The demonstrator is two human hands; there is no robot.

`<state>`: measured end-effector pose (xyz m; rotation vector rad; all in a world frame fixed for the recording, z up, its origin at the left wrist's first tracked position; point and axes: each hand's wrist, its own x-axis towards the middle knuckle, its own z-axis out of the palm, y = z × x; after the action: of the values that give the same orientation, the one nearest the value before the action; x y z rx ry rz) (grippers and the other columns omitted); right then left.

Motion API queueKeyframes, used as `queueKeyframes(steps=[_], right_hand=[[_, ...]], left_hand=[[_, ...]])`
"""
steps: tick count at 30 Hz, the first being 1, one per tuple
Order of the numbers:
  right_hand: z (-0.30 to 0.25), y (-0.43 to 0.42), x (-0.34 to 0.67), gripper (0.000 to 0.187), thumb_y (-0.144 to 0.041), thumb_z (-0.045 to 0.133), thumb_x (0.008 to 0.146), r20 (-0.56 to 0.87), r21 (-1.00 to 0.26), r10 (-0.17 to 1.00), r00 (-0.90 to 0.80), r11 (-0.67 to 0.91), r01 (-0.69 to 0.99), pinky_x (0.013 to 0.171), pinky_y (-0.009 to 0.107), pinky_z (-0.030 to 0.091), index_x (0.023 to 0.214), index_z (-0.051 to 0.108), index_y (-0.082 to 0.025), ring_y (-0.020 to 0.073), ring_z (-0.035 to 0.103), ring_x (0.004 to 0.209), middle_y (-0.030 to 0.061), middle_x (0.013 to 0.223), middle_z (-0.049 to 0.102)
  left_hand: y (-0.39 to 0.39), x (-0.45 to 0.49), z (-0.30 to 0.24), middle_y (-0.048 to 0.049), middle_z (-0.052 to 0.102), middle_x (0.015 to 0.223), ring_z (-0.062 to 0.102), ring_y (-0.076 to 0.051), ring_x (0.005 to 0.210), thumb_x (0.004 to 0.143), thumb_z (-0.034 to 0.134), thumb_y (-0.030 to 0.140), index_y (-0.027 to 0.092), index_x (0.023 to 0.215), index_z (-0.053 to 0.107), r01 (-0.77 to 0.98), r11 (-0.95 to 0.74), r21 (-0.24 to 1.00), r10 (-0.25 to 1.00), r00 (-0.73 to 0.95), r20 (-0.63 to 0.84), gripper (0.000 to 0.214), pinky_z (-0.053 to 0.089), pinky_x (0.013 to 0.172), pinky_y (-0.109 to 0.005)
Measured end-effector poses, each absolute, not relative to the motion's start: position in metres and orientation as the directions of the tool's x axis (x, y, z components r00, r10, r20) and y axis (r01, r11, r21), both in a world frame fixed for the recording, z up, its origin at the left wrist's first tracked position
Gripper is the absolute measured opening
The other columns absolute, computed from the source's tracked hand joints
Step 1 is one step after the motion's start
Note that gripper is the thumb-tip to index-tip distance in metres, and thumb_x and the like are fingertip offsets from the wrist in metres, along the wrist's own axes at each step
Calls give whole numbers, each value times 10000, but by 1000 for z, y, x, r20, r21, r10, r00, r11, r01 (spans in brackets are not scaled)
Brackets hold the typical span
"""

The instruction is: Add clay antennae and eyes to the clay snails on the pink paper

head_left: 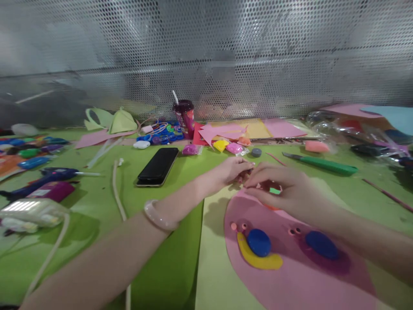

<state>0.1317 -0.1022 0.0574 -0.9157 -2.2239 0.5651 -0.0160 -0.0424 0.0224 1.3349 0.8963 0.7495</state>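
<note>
My left hand (237, 170), with a pale bracelet (158, 217) on its wrist, meets my right hand (280, 185) above the top edge of a pink rounded paper (258, 282). Both hands have their fingers curled and pinched at the tips; whatever lies between them is hidden or too small to name. On the pink paper sit two snail-like clay shapes: a yellow strip (261, 260) with a blue disc (259, 242), and a purple piece (342, 263) with another blue disc (322, 244). Bits of orange and green show beneath my right hand. A pale sheet (211, 267) lies underneath.
A black phone (158, 166), a green-handled cutter (329, 165) and a lidded cup (185, 118) stand or lie around. Small clay packs (235, 148) line the back. Left are a glue gun (54, 176), a white cable (118, 193) and a power strip (32, 211). Behind rises a perforated metal panel (206, 56).
</note>
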Motion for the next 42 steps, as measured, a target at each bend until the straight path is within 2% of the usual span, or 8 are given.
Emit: queueKeyframes(steps=[3, 8, 12, 20, 28, 33, 42], right_hand=[[52, -103, 126, 116, -249, 574, 813, 369, -595, 684, -630, 694, 405, 591, 243, 462, 797, 678, -200, 125, 580, 705, 29, 817, 657], [47, -101, 124, 148, -228, 560, 834, 198, -576, 600, -775, 711, 403, 725, 247, 476, 864, 701, -198, 119, 601, 790, 30, 895, 652], [49, -104, 120, 98, -229, 602, 811, 99, -534, 574, -813, 720, 444, 686, 219, 476, 815, 698, -207, 115, 606, 776, 25, 916, 654], [43, -106, 119, 160, -184, 539, 841, 140, -459, 475, -869, 808, 368, 783, 267, 472, 859, 694, -217, 124, 599, 809, 23, 925, 651], [45, -106, 120, 115, -185, 567, 830, 142, -386, 458, -878, 842, 377, 735, 265, 469, 801, 676, -208, 108, 588, 755, 10, 923, 646], [40, -104, 124, 214, -222, 467, 914, 180, -352, 359, -916, 893, 281, 799, 295, 446, 864, 673, -197, 133, 584, 868, 12, 939, 663], [40, -103, 124, 329, -234, 348, 959, 119, -207, 302, -946, 939, 274, 852, 358, 419, 940, 676, -215, 166, 550, 956, 21, 1021, 658]], left_hand=[[-43, -17, 23, 1, 561, 658, 494, -81, 543, 826, 545, 265, 153, 756, 514, 17, 134, 991, 850, 512, -124, 136, 361, 517, -233], [-42, -17, 23, -24, 610, 773, 519, -73, 603, 811, 567, 291, 139, 780, 528, 20, 142, 990, 864, 486, -134, 159, 377, 552, -224], [-39, -17, 19, -33, 632, 772, 507, -65, 591, 802, 572, 298, 140, 779, 529, 32, 118, 993, 868, 483, -118, 165, 363, 537, -209], [-35, -18, 15, -36, 632, 775, 519, -61, 604, 800, 573, 302, 139, 777, 524, 22, 96, 995, 853, 514, -93, 172, 378, 545, -207], [-34, -19, 15, -31, 630, 779, 535, -64, 616, 809, 558, 291, 142, 791, 520, 17, 98, 995, 840, 534, -92, 155, 422, 601, -227], [-33, -18, 16, -28, 621, 755, 545, -73, 635, 806, 562, 282, 137, 773, 529, 15, 86, 996, 839, 537, -81, 153, 439, 625, -239], [-29, -19, 12, -26, 618, 753, 562, -86, 654, 805, 563, 313, 149, 779, 532, 3, 58, 998, 816, 576, -49, 169, 471, 651, -256]])
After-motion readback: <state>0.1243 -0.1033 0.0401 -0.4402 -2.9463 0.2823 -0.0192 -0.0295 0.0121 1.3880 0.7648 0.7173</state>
